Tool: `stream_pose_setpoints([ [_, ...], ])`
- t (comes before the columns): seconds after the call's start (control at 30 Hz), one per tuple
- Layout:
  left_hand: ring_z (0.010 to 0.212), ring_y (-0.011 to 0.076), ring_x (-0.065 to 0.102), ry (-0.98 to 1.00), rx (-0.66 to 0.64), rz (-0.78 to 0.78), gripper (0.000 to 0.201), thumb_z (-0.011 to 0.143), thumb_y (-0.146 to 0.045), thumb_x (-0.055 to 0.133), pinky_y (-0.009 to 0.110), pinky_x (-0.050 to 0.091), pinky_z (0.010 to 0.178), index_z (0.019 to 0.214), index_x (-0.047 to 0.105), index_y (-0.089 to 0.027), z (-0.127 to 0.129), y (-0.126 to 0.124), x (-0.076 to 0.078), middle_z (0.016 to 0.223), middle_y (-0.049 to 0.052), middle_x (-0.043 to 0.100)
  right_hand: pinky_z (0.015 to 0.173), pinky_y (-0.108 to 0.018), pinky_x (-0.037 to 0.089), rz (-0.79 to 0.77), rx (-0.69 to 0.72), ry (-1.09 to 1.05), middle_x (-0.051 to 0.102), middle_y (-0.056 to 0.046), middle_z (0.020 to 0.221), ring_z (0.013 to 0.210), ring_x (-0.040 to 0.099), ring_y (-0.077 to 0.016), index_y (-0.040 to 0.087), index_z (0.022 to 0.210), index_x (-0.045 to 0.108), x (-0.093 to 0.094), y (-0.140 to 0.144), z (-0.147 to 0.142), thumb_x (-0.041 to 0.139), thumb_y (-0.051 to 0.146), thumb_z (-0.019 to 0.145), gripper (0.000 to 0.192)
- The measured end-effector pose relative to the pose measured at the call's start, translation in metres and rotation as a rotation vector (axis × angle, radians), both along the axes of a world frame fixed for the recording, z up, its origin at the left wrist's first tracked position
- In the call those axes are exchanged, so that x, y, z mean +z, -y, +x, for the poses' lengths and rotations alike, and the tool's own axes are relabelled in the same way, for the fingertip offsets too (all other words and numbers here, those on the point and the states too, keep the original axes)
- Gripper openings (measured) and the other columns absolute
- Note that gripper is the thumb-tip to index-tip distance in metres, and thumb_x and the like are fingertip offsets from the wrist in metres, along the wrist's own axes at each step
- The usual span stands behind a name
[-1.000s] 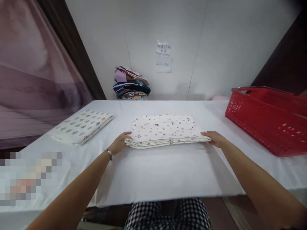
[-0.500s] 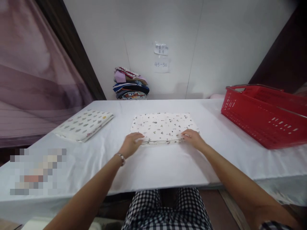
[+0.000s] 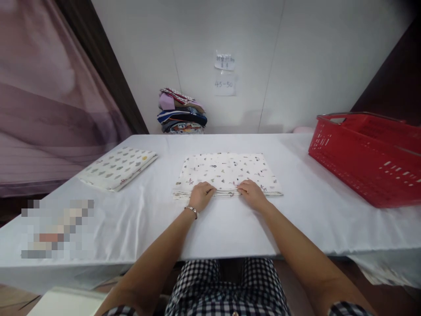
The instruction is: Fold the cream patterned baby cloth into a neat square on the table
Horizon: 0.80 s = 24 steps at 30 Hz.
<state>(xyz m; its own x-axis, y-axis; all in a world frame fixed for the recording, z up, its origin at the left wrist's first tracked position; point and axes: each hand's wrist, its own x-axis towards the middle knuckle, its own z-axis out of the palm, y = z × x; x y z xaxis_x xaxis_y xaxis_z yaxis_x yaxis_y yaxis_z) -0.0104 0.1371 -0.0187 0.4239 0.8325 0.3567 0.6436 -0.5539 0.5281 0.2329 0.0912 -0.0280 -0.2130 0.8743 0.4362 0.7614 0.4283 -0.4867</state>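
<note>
A white cloth [image 3: 226, 171] with small printed figures lies folded in layers on the table in front of me. My left hand [image 3: 202, 195] is closed on its near folded edge, left of the middle, with a bracelet on the wrist. On the same edge, a little to the right, my right hand [image 3: 251, 192] pinches the cloth with fingers together. The two hands are a short gap apart. Both outer ends of the near edge lie uncovered, and the layers show along it.
Another folded white cloth [image 3: 120, 169] with grey shapes lies at the left. A red plastic basket [image 3: 362, 162] stands at the right. Stacked folded fabrics [image 3: 182, 116] sit against the wall behind the white-covered table [image 3: 223, 237]. A blurred-out patch [image 3: 59, 228] covers something at the near left.
Both hands have moved inward along the near edge, from the cloth's outer parts toward its middle, and their fingers now grip the edge. The view has shifted slightly.
</note>
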Motion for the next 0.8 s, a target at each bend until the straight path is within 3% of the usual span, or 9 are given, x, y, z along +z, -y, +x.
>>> stream_pose_setpoints([
  [0.23,0.08,0.0167,0.052,-0.041,0.026,0.053,0.017,0.082,-0.024,0.048,0.033,0.038,0.078,0.072,0.061,-0.02,0.006,0.003,0.0,0.079,0.001,0.062,0.077,-0.035,0.041,0.076,0.003,-0.043,0.06,-0.004,0.084,0.082,0.051,-0.0187,0.022,0.084,0.066,-0.003,0.001,-0.001,0.045,0.023,0.088,0.021],
  [0.37,0.083,0.0188,0.051,-0.141,0.046,0.161,0.017,0.084,-0.022,0.044,0.035,0.038,0.077,0.077,0.059,-0.019,0.009,0.005,0.001,0.083,0.004,0.061,0.078,-0.035,0.041,0.077,-0.032,-0.076,0.06,-0.004,0.084,0.083,0.051,-0.0188,0.022,0.086,0.065,-0.004,0.0,-0.003,0.045,0.024,0.088,0.021],
  [0.6,0.107,0.0223,0.045,-0.267,-0.144,0.338,0.022,0.081,-0.011,0.046,0.04,0.036,0.087,0.085,0.064,-0.023,0.019,0.009,0.0,0.111,0.005,0.057,0.082,-0.038,0.041,0.094,-0.046,-0.082,0.061,-0.004,0.084,0.083,0.053,-0.0191,0.024,0.089,0.066,-0.006,-0.002,-0.004,0.045,0.025,0.088,0.021],
  [0.8,0.106,0.0242,0.046,-0.309,-0.171,0.304,0.013,0.081,-0.022,0.053,0.042,0.036,0.087,0.082,0.066,-0.024,0.037,0.0,0.005,0.109,0.005,0.059,0.08,-0.036,0.042,0.122,-0.051,-0.053,0.061,-0.005,0.086,0.084,0.052,-0.0194,0.023,0.09,0.066,-0.007,-0.003,-0.004,0.044,0.025,0.088,0.022],
])
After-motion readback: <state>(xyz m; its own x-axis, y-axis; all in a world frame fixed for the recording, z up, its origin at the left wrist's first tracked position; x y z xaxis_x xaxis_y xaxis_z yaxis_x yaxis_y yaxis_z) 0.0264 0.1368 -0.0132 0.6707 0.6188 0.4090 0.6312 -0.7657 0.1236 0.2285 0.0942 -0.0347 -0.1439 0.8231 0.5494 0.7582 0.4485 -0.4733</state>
